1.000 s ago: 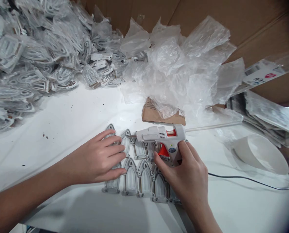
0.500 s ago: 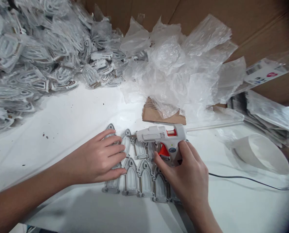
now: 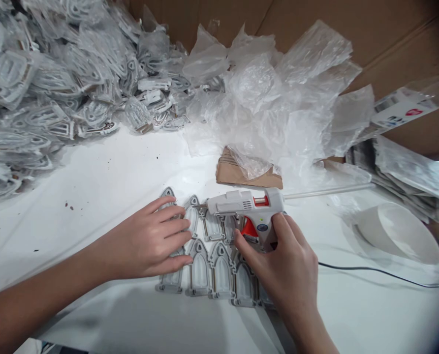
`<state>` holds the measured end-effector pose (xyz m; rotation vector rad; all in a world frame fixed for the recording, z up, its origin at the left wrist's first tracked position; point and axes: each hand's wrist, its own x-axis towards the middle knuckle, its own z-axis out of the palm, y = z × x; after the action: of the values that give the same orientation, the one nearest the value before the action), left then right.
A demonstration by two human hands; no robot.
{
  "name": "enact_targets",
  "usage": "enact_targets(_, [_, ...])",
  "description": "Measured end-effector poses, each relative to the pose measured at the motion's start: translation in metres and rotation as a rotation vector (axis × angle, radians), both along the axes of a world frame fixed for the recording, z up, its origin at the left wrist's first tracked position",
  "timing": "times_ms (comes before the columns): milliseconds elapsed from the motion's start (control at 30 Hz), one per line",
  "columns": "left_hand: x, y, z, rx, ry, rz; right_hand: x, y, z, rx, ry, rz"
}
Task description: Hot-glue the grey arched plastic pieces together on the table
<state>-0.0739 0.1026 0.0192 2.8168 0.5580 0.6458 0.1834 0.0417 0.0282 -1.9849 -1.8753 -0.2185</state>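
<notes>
My right hand [image 3: 288, 265] is closed around the handle of a white hot glue gun [image 3: 234, 202] with a red trigger. Its nozzle points left, over the upper row of grey arch-shaped plastic pieces [image 3: 199, 273]. A clear glue stick [image 3: 326, 191] sticks out of the gun's back. My left hand [image 3: 158, 241] lies flat with fingers apart over the leftmost pieces, close to the nozzle tip, and partly covers them. The pieces lie in two rows on the white table [image 3: 131, 314]; my right hand hides some on the right.
A large heap of plastic-wrapped grey pieces [image 3: 57, 83] fills the back left. Crumpled clear bags [image 3: 264, 98] and folded cardboard [image 3: 241, 174] lie behind the gun. At right are a white tub-like container [image 3: 400, 233], a stack of bagged flat items [image 3: 407, 167] and a black cord [image 3: 382, 270].
Almost nothing differs. The glue gun and my right hand have shifted very slightly; my left hand stays in place.
</notes>
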Motion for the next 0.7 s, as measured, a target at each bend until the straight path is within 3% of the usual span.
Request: enact_targets(700, [0.0017, 0.0001, 0.0009, 0.001, -0.01, 0.008, 0.0003, 0.0008, -0.0007, 0.046, -0.049, 0.007])
